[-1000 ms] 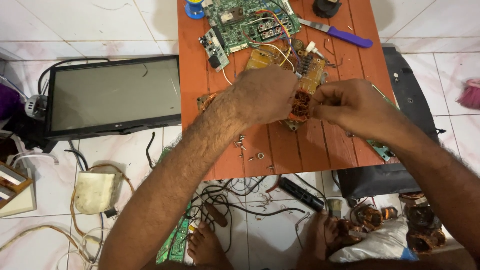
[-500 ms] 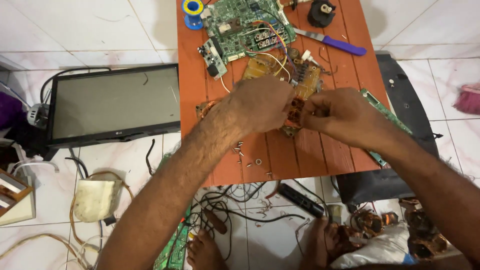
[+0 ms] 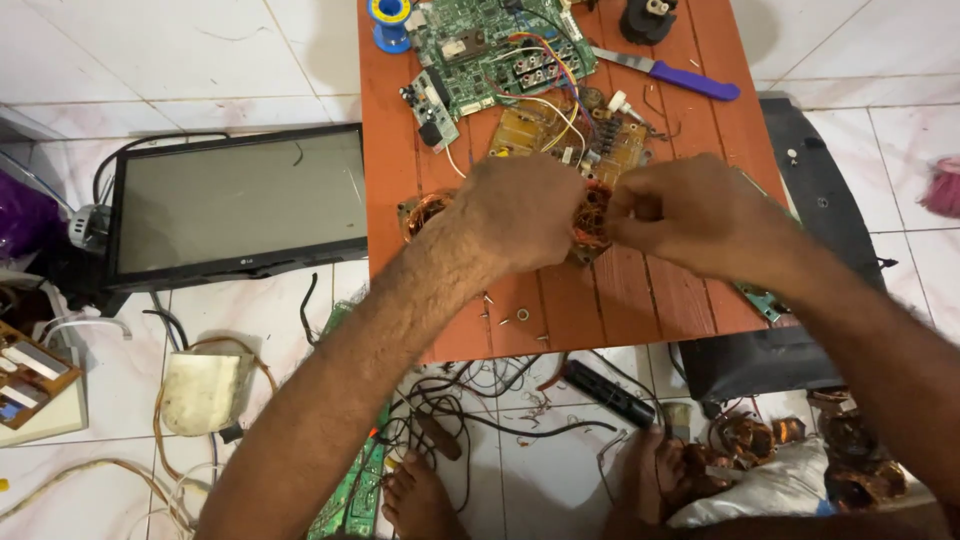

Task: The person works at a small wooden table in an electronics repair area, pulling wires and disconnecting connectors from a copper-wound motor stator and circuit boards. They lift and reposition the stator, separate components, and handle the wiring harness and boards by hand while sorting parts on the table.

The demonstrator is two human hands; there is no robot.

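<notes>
Orange table (image 3: 700,90), both hands' grip on copper coil (image 3: 592,215)

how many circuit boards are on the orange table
3: a green board at the top, a small green one left of it, a tan one just above the hands. Others may be hidden.

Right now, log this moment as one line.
left hand: grips copper coil | right hand: pinches same coil | under: orange table | nearby: green circuit board
</notes>
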